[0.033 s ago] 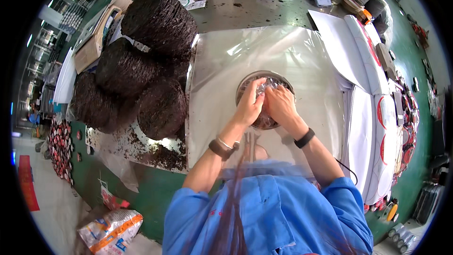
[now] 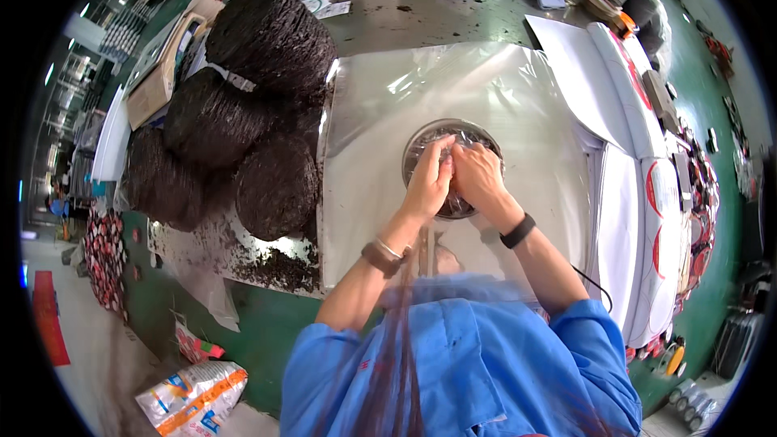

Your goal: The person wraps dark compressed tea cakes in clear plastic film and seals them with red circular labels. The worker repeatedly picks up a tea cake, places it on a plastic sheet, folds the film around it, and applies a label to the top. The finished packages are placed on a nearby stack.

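Clear plastic film (image 2: 422, 146) is lying crumpled inside the round metal dish (image 2: 406, 163), under both hands, and, in my judgement, it could be splitting if the fingers were pulling unevenly or catching it on the metal rim. The dish is sitting on a smooth, glossy plastic sheet (image 2: 372, 113), so a sideways push could be sending it sliding, nothing visible bracing it. Loose strands of hair (image 2: 396, 340) are hanging in front of the blue shirt (image 2: 437, 356), and a deeper lean could be bringing them into the dish. Dark crumbs (image 2: 283, 271) are littering the counter (image 2: 396, 28) beside the ridged dark blocks (image 2: 275, 190), and a brushing sleeve could be carrying some across. As for the grip, the left hand (image 2: 426, 182) is keeping thumb and forefinger nearly together, apparently pinching a bunch of the film from the left side. The right hand (image 2: 479, 176) is pressing close beside it, knuckles up, fingers bent down and drawn in, seemingly closed on the same bunch. Neither grip is showing any wide gap, though the fingers are hiding whatever lies beneath the film.
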Motion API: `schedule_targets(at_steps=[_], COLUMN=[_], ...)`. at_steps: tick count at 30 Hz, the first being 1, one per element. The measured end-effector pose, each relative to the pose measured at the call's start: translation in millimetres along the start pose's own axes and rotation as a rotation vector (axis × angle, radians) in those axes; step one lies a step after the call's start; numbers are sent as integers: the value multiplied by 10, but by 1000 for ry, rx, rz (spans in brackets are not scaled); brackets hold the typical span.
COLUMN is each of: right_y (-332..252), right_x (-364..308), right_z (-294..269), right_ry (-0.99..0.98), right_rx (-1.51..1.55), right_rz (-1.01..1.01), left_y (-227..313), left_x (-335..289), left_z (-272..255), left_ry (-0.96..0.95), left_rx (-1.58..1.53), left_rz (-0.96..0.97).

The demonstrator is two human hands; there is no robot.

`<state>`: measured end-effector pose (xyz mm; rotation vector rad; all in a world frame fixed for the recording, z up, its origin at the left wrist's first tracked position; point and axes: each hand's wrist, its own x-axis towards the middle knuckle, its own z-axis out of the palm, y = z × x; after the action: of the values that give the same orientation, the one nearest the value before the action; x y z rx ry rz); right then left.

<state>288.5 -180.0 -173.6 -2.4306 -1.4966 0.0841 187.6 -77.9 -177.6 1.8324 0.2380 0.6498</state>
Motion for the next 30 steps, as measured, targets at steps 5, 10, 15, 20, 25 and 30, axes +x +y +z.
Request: schedule_targets(at_steps=[5,10,15,20,25,30], right_y=[202,1512,2425,2486,2722,3821], right_x=[-432,-2021,-3622,-3886,-3942,-5016], right_z=[-572,-1284,-1423,-1256,-1215,-1518], right_ry=[108,545,566,652,774,1353], right_rx=[349,65,-418,-363,-23,172], right_rz=[-109,573,840,801,885,916], left_y=[-187,-42,-88,-72,-50,-38], left_x=[-83,-48,-53,-52,-43,-19], left_z=[-34,-90,-78,-94,-105,-55], left_ry=[33,-144,-109,-121,-119,-120], left_rx=[312,446,474,442,481,438], left_rz=[278,210,159,127,147,133])
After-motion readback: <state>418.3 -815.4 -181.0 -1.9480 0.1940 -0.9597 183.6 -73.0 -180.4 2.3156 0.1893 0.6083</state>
